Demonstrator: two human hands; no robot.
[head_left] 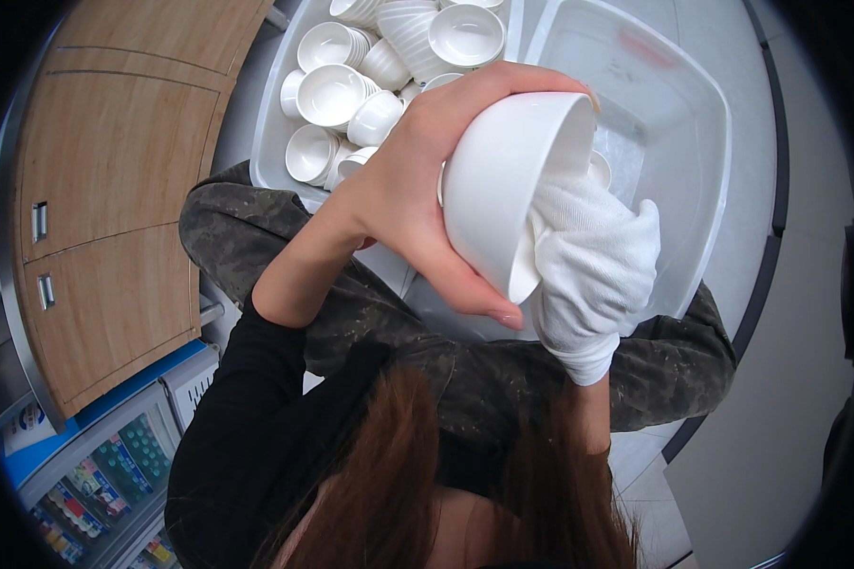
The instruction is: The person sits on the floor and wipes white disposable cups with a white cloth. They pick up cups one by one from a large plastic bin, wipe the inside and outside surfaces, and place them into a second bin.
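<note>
My left hand (pixel 427 178) grips a white bowl (pixel 502 188) from its outer side, thumb near the lower rim and fingers over the upper rim. The bowl is tilted, its mouth turned to the right. My right hand (pixel 591 263) is wrapped in a white cloth (pixel 598 249) that reaches into the bowl's mouth; its fingers are hidden by the fabric. Beyond my left hand, a plastic tub (pixel 267 142) holds many white bowls (pixel 331 96), some stacked. A second translucent tub (pixel 715 163) lies behind the cloth, with part of a small white bowl (pixel 599 169) inside.
Wooden cabinet doors (pixel 114 163) with metal handles stand at the left. Below them is a glass-fronted cooler (pixel 107 484) with packaged goods. My crossed legs in camouflage trousers (pixel 683 363) are close to the tubs. A dark strip (pixel 781 171) runs along the floor at the right.
</note>
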